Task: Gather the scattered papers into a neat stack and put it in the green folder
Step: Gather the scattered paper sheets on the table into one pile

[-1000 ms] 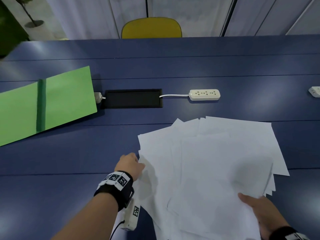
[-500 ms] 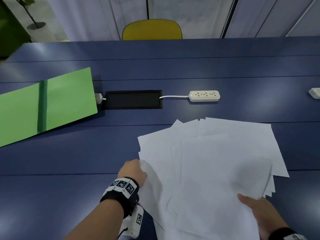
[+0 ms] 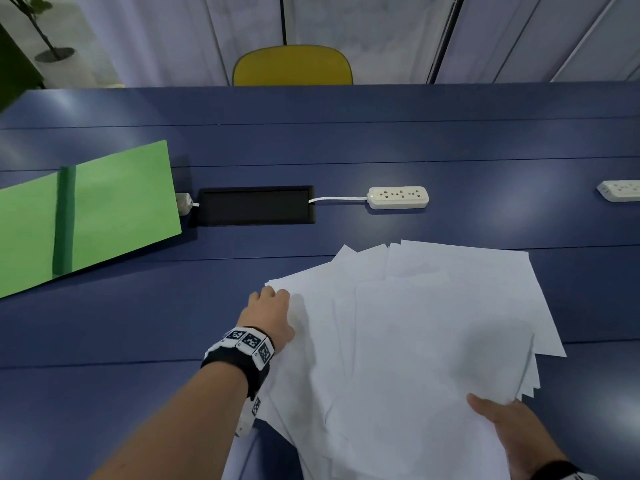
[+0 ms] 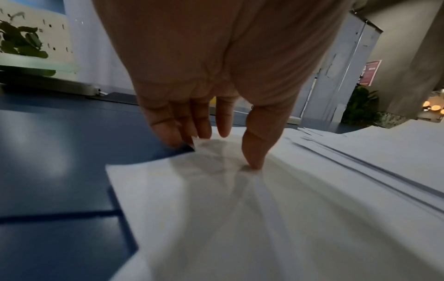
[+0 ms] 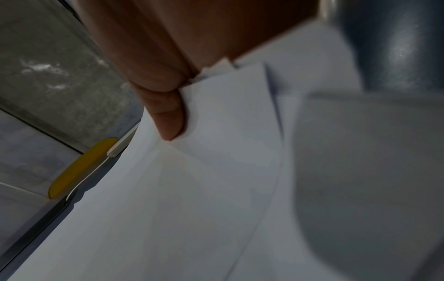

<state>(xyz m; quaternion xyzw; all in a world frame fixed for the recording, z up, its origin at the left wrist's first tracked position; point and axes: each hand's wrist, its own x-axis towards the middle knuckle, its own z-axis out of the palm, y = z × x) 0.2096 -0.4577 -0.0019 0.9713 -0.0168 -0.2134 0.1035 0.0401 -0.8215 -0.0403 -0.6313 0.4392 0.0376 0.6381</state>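
Your papers (image 3: 426,341) lie fanned on the blue bench (image 3: 104,341), well apart from the green folder (image 3: 104,216) at far left. Behind them sit a black cable hatch (image 3: 256,205) and a white power strip (image 3: 398,197). Left hand (image 3: 268,315): the left wrist view shows straight fingers (image 4: 254,148) pressing the sheets' edge. Right hand (image 3: 516,431): the right wrist view shows its thumb (image 5: 168,114) clamped on the papers' near corner.

A dark blue table (image 3: 346,140) made of long panels with thin seams fills most of the head view, with soft glare patches on it; a black recessed cable box (image 3: 256,205) sits in its middle; a white power strip (image 3: 398,197) lies just right of it, cord running to the box; a yellow chair (image 3: 292,65) stands behind; pale wall panels beyond; a potted plant (image 3: 52,53) at far left
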